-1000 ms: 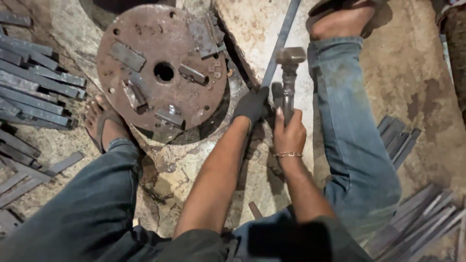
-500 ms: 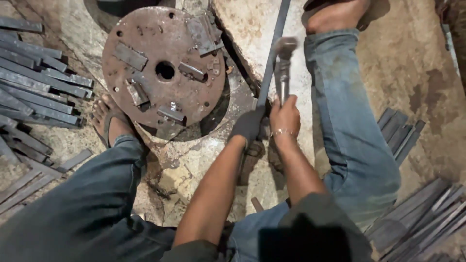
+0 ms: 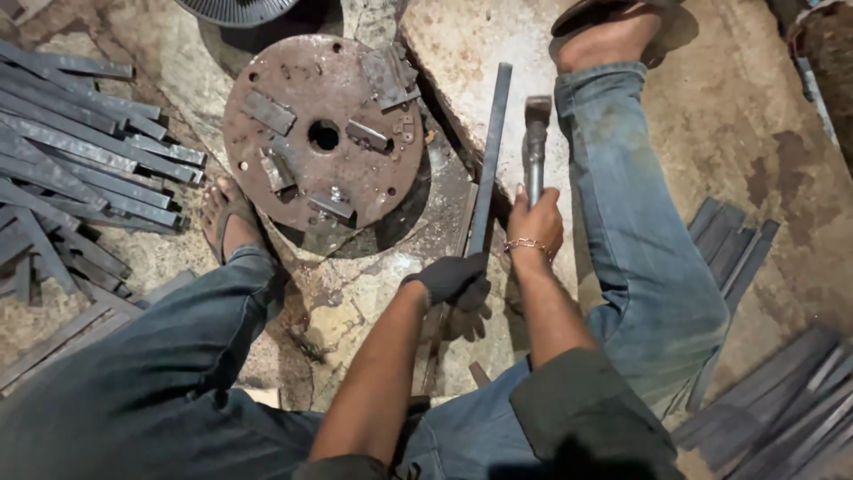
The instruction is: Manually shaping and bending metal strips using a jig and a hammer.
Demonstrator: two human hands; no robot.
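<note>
The gloved left hand (image 3: 451,280) gripped the flat steel bar (image 3: 490,160) lying on the stone slab (image 3: 462,53); the right hand (image 3: 535,222) clenched a raised hammer (image 3: 535,142). A glancing blow could have kicked the bar sideways or hit the holding fingers

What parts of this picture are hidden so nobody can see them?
- Head view: the near end of the flat metal bar is hidden inside the gloved left hand.
- The hammer handle's lower part is covered by the right hand.
- The grille is cut off by the top edge.
- The pile of metal strips is cut off by the left edge.
</note>
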